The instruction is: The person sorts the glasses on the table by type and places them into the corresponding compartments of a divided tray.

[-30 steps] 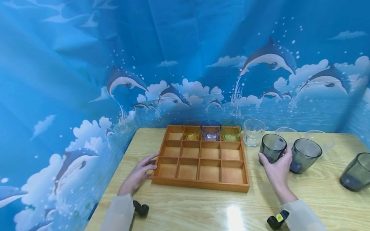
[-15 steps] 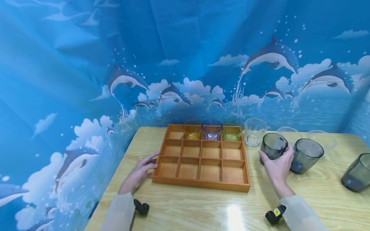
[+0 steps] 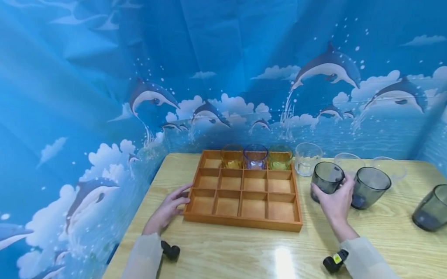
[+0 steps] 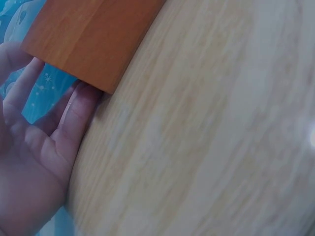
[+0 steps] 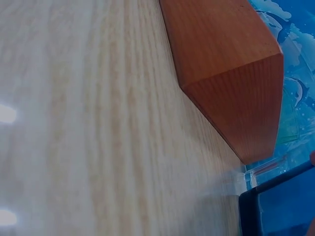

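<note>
My right hand [image 3: 335, 204] grips a dark grey drinking glass [image 3: 326, 179] upright, just right of a wooden compartment tray [image 3: 242, 222]. The thumb lies on the glass's near left side; the other fingers are mostly hidden behind it. In the right wrist view, the dark glass [image 5: 280, 201] appears at the lower right, close to the tray's corner [image 5: 226, 69]. My left hand [image 3: 166, 209] touches the tray's left side with extended fingers [image 4: 74, 115]. Amber [image 3: 231, 161], blue [image 3: 255, 163] and green [image 3: 279, 165] glasses stand in the tray's back row.
A clear glass [image 3: 306, 161] stands by the tray's back right corner, with two more clear glasses behind the dark ones. Another dark glass [image 3: 369, 188] stands just right of my right hand, and a further one [image 3: 440, 209] far right. A dolphin-print curtain [image 3: 233, 70] encloses the table.
The held dark glass has shifted slightly left, towards the tray, with my right hand. My left hand stays at the tray's side.
</note>
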A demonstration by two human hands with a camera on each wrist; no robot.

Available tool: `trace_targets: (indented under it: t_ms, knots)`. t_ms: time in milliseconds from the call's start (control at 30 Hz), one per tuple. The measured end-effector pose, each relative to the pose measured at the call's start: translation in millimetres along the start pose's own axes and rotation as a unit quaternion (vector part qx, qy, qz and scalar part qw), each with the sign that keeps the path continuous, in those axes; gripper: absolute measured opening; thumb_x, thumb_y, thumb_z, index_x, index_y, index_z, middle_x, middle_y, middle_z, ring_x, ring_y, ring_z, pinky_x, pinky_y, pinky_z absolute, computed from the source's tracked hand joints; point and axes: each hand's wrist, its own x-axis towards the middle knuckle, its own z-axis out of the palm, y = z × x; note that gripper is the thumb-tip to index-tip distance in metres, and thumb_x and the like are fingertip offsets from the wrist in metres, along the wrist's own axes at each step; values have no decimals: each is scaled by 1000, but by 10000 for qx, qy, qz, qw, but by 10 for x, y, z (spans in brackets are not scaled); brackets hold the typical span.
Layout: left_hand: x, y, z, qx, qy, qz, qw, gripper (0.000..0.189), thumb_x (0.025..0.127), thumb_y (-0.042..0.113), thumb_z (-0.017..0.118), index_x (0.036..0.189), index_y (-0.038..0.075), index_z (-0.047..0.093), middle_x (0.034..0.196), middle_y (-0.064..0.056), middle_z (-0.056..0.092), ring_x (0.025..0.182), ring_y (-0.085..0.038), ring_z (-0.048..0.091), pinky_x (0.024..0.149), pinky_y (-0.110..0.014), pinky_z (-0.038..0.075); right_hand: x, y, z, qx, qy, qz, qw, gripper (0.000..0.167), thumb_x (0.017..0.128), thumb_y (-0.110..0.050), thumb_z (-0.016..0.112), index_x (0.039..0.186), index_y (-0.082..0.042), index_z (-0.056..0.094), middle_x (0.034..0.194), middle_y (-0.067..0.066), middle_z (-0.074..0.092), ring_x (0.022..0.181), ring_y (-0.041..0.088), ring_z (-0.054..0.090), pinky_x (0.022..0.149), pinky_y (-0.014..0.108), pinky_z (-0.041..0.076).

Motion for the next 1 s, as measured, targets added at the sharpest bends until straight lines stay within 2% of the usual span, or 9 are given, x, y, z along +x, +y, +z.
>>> trace_targets:
  t_ms: [267,567,767,867,1000]
  knots:
    - [-7,13,7,-57,-19,-17,10000,52,88,18,61,137,26,47,139,-9,39,118,-30,43,80,-41,46,-22,-20,12,-22,-111,-174,9998,92,69,-23,80,140,-8,24,132,24,41,116,42,44,93,55,35]
    - [-8,22,-4,-43,5,-63,10000,51,88,19,61,136,28,48,141,-8,38,121,-30,41,81,-41,45,-13,-154,-11,137,-296,-373,9988,92,70,-24,81,141,-7,24,128,22,43,113,41,46,90,57,37]
    - [-7,24,-9,-78,-35,-31,10000,50,89,18,60,136,29,48,140,-8,39,120,-30,42,80,-41,46,-18,-263,-21,338,-356,-761,9959,92,68,-17,81,140,-5,24,123,22,45,110,39,47,89,54,39]
    - [-7,24,-9,-78,-45,-28,10000,49,89,18,60,136,29,48,140,-8,39,120,-29,42,80,-41,46,-33,-351,-25,438,-363,-915,9942,91,67,-13,82,139,-5,26,121,20,47,108,37,48,88,51,40]
    - [-14,24,-8,-58,-37,-38,10000,49,89,18,60,135,29,49,140,-8,39,120,-29,42,81,-41,46,-58,-490,-20,544,-460,-956,9929,90,67,-12,82,138,-8,28,118,14,48,107,31,48,85,34,41]
